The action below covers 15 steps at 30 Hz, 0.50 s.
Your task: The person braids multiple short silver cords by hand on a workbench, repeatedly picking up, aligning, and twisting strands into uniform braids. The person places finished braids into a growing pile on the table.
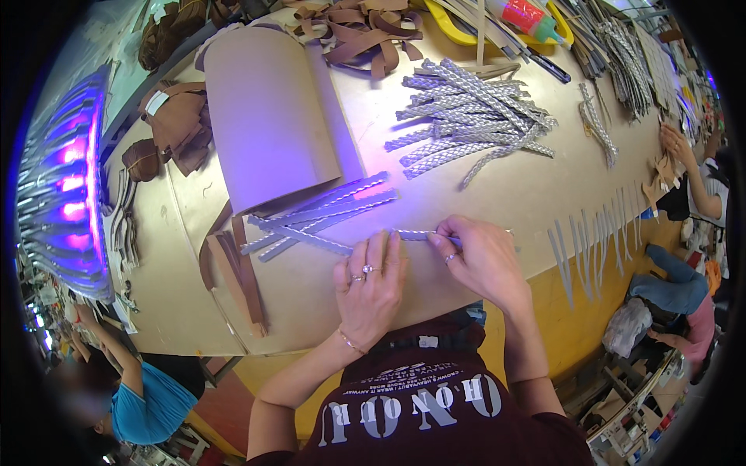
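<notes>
Brown straps (237,272) lie below the curved brown board (268,116); loose braid-edged strips (334,213) lie by its lower edge. Below and right of the board, the left hand (369,279), fingers nearly together, rests on the worked strip (413,235); grip cannot be confirmed. The right hand (478,256) pinches it, thumb to forefinger. Step, as judged: aligning braid along the strip; next move calls for even pressure.

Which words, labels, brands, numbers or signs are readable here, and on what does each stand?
Dark maroon shirt: large white lettering, smaller lines above; words not copied here.
Red label on the bottle: too small to read.
White tag on the brown bundle: too small to read.
</notes>
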Available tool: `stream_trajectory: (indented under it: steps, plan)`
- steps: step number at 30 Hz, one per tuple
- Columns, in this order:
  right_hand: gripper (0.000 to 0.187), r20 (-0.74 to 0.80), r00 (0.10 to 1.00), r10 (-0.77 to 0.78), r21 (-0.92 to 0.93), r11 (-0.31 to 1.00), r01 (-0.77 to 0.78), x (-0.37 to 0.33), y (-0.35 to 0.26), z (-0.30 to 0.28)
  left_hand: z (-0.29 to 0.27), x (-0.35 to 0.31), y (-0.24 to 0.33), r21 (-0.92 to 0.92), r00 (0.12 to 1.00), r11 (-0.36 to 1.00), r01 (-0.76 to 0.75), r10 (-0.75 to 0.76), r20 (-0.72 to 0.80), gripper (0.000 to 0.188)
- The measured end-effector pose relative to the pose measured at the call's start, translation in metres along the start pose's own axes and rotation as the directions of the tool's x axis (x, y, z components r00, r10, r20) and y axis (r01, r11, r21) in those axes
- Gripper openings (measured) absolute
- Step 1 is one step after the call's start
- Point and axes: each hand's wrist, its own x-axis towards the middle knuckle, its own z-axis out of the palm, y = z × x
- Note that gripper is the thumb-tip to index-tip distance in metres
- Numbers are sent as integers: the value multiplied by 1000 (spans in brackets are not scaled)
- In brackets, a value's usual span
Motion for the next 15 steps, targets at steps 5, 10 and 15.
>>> stream_trajectory:
  steps: [5,10,15]
  plan:
    - [20,-11,1000,-5,11,1000,5,0,3,3,-1,-1,0,51,1000,998,-25,25,11,48]
    - [19,-24,999,-21,12,1000,21,0,4,4,-1,-2,0,76,999,996,-44,42,19,48]
    - [18,-26,1000,-13,12,1000,13,0,4,4,0,-3,2,95,999,994,-51,50,11,49]
